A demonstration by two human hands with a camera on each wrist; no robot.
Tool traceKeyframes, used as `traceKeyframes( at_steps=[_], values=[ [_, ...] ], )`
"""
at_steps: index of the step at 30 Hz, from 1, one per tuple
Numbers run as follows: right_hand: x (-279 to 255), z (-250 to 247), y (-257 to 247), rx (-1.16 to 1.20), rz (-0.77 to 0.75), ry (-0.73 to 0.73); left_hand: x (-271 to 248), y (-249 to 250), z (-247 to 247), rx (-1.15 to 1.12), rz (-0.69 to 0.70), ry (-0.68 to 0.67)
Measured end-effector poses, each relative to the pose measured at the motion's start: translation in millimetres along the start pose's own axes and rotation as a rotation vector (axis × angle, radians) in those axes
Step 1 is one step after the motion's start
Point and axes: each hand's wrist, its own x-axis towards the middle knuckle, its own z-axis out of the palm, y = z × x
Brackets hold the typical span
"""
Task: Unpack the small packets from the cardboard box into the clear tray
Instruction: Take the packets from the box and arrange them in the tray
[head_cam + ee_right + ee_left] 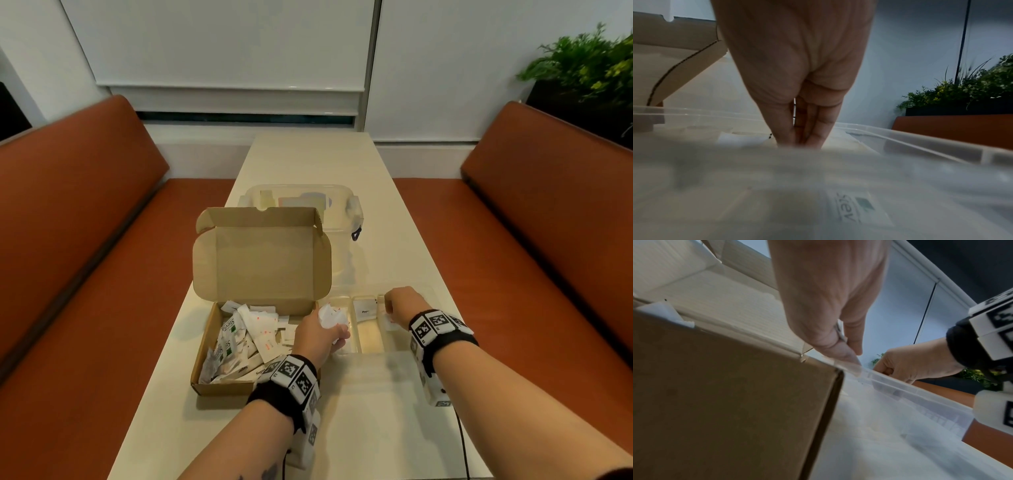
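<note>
Head view: cardboard box [239, 342] sits lower centre-left of the frame, lid flipped up at the back, bottom full of loose white packets [250, 339], some with green print. Clear tray [370, 342] is just right of the box, touching or nearly so; it has divided compartments, one white packet lies in a middle compartment, upper part of the tray.

Left hand [318, 334] is at the seam between box and tray, fingers curled round a bunch of white packets [330, 317] that stick up above the knuckles. The left wrist view shows thumb and fingers pinched together over the tray rim [900, 391].

Right hand [404, 305] is down inside the tray's right compartment, fingers bunched and pointing down. In the right wrist view the fingertips [813, 134] press together at the tray floor, with a thin white edge between them; whether they pinch a packet I cannot tell.

Table [342, 161] runs up the middle of the frame. A lidded clear tub [349, 205] stands behind the box. Orange benches [85, 240] on both sides, plant [589, 65] upper right.
</note>
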Motion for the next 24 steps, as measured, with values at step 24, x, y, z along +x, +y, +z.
traceKeyframes(
  at_steps=[24],
  values=[
    [-24, -11, -19, 0.944, -0.156, -0.072, -9, 13, 7, -0.207, -0.027, -0.006]
  ],
)
